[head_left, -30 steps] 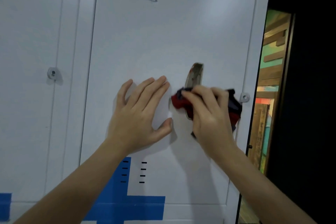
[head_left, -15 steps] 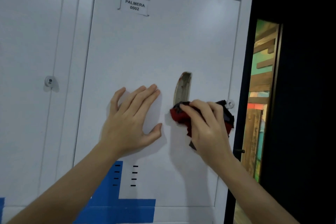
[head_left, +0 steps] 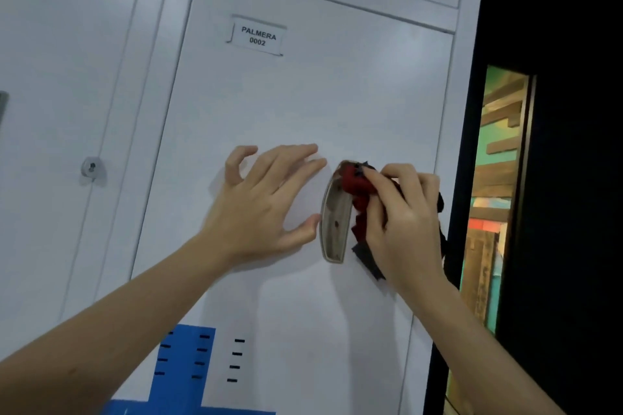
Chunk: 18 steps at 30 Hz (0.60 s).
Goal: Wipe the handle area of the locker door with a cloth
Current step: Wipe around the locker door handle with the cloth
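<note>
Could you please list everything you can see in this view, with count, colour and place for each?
Locker door: one, white, centre, shut.
Handle: one, metallic recessed pull, right part of the door, top covered by the cloth.
Cloth: one, red and dark, pressed on the handle's top and right side.
Name label: one, white, reads PALMERA 0002, upper door.
Vent slots: three short columns, black, lower door.
Blue marking: one, lower left of the door.
Neighbouring locker: one, white, left, with a silver lock.
Dark wall: right, with a gap showing wooden slats.
Left hand: flat on the door, left of the handle.
Right hand: grip closed on the cloth.
</note>
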{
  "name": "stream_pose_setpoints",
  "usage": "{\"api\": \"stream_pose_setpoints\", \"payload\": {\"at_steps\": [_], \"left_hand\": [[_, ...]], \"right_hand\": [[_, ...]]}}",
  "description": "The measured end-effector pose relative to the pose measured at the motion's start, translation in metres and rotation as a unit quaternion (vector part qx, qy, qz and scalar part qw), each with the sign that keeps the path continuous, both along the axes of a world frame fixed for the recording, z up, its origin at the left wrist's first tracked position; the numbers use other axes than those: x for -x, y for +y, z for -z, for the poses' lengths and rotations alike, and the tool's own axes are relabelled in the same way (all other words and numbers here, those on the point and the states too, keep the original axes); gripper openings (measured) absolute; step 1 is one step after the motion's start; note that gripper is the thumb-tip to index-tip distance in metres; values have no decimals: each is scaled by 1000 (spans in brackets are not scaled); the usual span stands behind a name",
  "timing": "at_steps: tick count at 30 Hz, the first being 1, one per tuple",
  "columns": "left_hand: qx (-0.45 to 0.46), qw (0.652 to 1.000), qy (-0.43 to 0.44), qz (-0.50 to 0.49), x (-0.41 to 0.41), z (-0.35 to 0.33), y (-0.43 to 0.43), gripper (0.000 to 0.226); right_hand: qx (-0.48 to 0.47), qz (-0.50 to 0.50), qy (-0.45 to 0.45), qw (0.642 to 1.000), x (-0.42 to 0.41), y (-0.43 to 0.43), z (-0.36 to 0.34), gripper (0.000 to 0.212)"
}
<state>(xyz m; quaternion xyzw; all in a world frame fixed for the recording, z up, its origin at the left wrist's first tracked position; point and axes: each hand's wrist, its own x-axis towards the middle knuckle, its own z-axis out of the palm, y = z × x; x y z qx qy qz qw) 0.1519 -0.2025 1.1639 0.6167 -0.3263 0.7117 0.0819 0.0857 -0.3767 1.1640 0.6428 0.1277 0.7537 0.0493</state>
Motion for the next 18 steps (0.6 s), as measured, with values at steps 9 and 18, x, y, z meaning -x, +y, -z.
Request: {"api": "stream_pose_setpoints", "payload": {"at_steps": [9,18], "left_hand": [[22,999,12,-28,-1,0,0,56],[23,999,25,-25,1,3,-1,56]], "right_hand": [[28,-1,-26,999,-7,0,-2,24],[65,7,-2,998,-1,-8,10,28]]}}
